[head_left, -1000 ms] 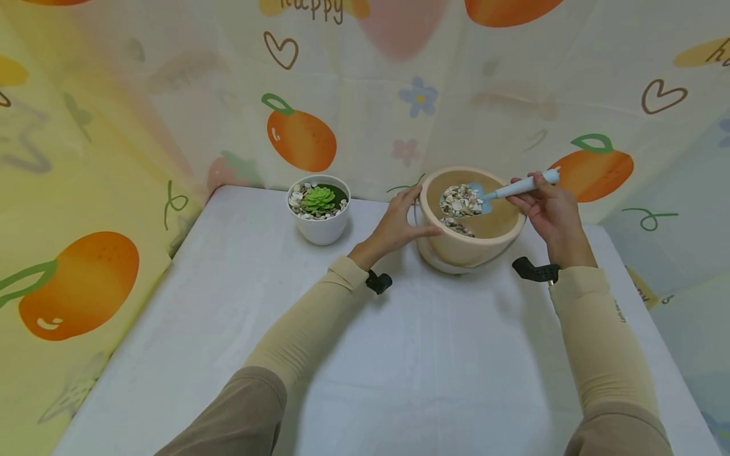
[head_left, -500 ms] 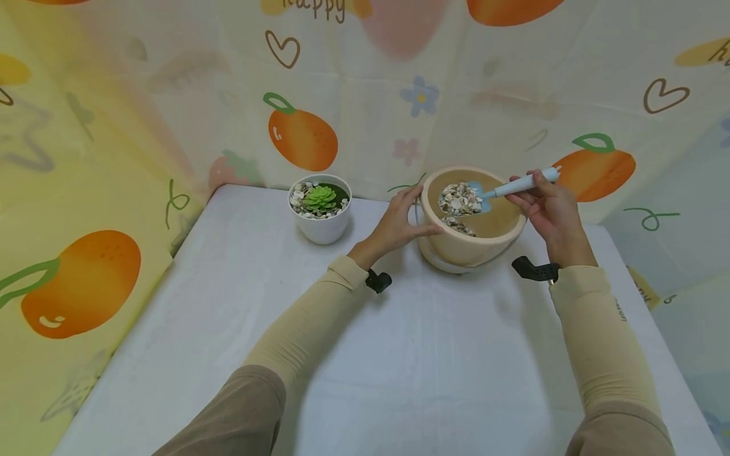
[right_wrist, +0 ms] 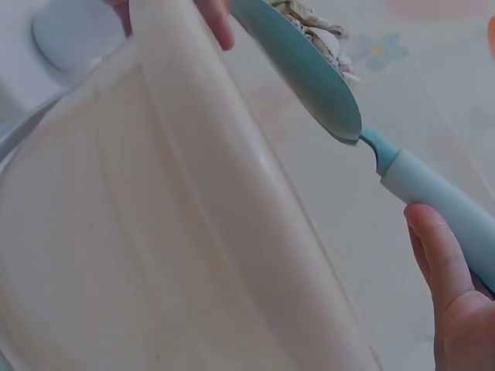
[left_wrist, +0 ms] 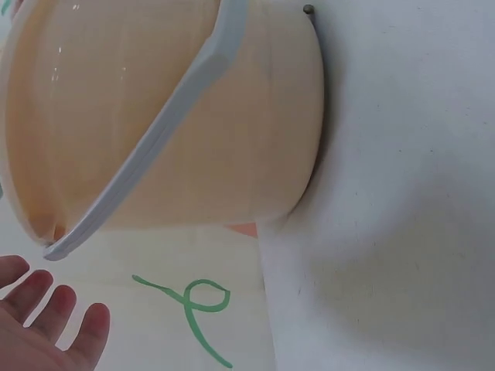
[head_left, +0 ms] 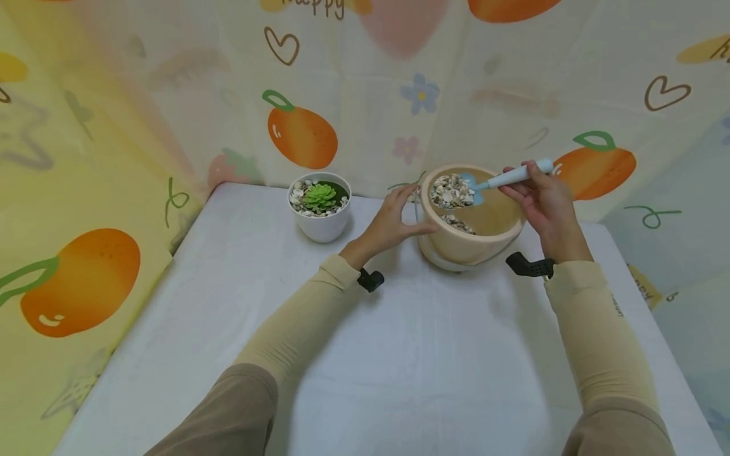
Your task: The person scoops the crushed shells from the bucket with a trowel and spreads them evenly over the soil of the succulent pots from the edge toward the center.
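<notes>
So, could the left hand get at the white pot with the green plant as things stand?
Probably yes: the left hand seems to hold nothing, and no object shows between it and the white pot.

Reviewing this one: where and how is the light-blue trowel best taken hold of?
Likely by the handle of the light-blue trowel, from the right, as the right hand does: it is slim and points out past the bucket. Avoid the blade; its heap of shell-like bits could spill if tilted.
</notes>
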Available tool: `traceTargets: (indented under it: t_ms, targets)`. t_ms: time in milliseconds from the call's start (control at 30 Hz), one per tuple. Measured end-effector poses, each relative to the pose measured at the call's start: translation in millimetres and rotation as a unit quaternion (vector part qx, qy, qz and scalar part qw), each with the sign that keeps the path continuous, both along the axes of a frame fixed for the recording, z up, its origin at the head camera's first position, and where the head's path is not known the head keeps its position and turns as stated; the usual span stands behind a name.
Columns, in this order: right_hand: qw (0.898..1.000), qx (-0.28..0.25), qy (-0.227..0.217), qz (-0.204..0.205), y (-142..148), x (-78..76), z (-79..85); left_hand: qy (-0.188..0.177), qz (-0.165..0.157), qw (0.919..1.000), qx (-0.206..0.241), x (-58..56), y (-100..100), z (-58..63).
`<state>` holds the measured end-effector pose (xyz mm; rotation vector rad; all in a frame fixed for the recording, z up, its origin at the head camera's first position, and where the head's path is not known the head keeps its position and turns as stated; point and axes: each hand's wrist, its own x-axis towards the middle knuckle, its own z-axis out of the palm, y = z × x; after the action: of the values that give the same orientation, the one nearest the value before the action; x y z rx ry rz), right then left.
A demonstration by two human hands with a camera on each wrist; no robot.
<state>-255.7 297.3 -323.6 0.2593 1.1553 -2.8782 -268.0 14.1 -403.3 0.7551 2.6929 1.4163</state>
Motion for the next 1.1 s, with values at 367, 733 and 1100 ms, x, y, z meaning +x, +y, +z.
traceTargets:
  t_ms: [367,733,1100]
  targets:
    - [1.000,-0.011,0.012,-0.008,-17.6,-1.3,7.5,0.004,0.013,0.9999,-0.006,2.8,-24.6,5.1]
    - [0.999,-0.008,0.043,0.003,-38.8,-5.9,7.5,0.019,0.038,0.9991,0.007,9.1,-49.5,9.3]
    - [0.998,-0.015,0.059,0.030,-61.0,-10.8,8.5,0.030,0.060,0.9977,0.010,16.6,-73.5,10.2]
